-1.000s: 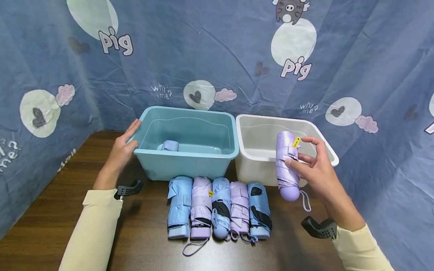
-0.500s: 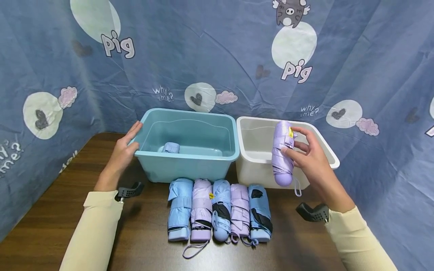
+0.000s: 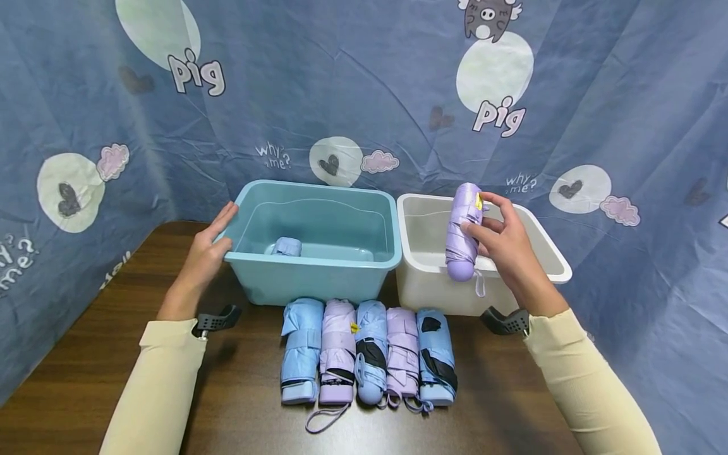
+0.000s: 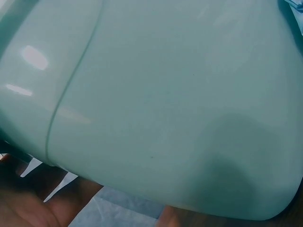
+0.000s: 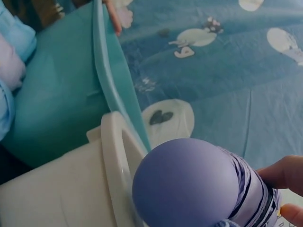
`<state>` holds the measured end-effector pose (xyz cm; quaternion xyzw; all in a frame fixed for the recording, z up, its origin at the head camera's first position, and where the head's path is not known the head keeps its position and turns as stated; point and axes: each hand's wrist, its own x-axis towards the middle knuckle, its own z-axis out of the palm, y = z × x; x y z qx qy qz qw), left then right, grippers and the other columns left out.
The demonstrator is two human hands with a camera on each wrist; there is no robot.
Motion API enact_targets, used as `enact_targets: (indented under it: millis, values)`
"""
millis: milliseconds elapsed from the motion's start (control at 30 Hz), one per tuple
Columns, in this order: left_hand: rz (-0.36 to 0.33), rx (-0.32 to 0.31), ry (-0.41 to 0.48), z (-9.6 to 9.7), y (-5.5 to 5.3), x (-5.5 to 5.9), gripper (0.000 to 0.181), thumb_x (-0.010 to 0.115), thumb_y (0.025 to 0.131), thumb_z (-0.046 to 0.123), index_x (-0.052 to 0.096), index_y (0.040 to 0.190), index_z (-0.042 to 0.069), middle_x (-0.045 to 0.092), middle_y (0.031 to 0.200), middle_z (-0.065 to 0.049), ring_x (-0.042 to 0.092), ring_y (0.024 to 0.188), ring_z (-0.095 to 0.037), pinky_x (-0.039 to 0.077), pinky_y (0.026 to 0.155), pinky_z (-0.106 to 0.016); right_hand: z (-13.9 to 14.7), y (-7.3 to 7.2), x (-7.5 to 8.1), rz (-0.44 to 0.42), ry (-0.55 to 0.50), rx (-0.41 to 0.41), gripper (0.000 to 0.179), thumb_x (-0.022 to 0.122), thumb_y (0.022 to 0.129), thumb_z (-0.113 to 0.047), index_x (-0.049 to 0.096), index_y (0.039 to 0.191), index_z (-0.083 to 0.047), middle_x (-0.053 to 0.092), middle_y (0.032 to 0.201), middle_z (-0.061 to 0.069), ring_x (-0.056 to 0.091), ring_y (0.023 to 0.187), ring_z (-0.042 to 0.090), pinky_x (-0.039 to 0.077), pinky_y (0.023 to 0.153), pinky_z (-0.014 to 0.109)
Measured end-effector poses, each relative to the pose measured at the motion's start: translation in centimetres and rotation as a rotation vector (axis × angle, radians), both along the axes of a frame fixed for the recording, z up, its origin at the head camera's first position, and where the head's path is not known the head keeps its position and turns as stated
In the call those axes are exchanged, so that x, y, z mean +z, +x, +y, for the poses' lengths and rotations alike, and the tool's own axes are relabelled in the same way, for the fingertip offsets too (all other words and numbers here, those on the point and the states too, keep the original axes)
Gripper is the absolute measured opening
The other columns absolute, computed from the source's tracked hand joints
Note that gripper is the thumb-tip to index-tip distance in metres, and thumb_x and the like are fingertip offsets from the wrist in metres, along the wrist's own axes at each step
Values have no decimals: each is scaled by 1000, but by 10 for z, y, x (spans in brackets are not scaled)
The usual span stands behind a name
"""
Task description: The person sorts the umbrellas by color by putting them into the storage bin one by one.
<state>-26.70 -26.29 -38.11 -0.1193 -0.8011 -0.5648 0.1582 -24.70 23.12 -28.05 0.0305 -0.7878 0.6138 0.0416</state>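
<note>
My right hand (image 3: 503, 237) pinches a purple folding umbrella (image 3: 463, 234) between thumb and fingers. It stands nearly upright over the front rim of the white bin (image 3: 432, 264), its round handle end down and a yellow tag near the top. In the right wrist view, that umbrella's round purple handle (image 5: 187, 184) is close to the camera. My left hand (image 3: 207, 249) rests against the left side of the teal bin (image 3: 313, 278), fingers straight along its outside. A blue folded umbrella (image 3: 287, 246) lies inside the teal bin, partly hidden by the front wall.
Before the bins, several folded umbrellas lie side by side on the wooden table (image 3: 239, 392), among them a blue one (image 3: 301, 351) at the left end and another blue one (image 3: 436, 347) at the right. A blue printed cloth (image 3: 364, 82) hangs behind.
My right hand has carried the purple umbrella up and to the left, from the front of the white bin to above its rim. My left hand stays on the teal bin.
</note>
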Motion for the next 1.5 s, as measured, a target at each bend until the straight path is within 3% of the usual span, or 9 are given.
enact_targets:
  millis: [733, 1000, 1300, 1500]
  values:
    - [16, -1, 10, 0, -2, 2, 65, 36, 85, -3, 33, 149, 7, 22, 159, -8, 15, 146, -22, 18, 105, -22, -15, -60, -21, -100, -201, -94, 67, 64, 91, -13, 27, 146, -20, 46, 125, 20, 55, 110, 27, 48, 90, 45]
    - [31, -3, 8, 1, -1, 0, 65, 38, 84, -5, 35, 148, 7, 24, 158, -9, 17, 145, -22, 19, 102, -19, -25, -71, -32, -108, -99, -92, 69, 64, 90, -12, 26, 147, -16, 45, 123, 21, 54, 107, 29, 48, 88, 50]
    - [39, 0, -16, 2, -3, -2, 65, 37, 84, -6, 35, 148, 4, 24, 157, -12, 18, 145, -24, 19, 102, -16, -28, -81, -42, -96, 123, -23, 69, 65, 88, -10, 30, 147, -13, 51, 119, 25, 54, 100, 26, 51, 66, 32]
    - [34, -2, 11, 2, 0, 2, 65, 36, 83, -7, 34, 147, 0, 23, 157, -15, 16, 145, -26, 19, 102, -17, -34, -87, -46, -122, 195, 1, 69, 66, 87, -8, 31, 146, -13, 52, 114, 26, 55, 95, 27, 53, 68, 35]
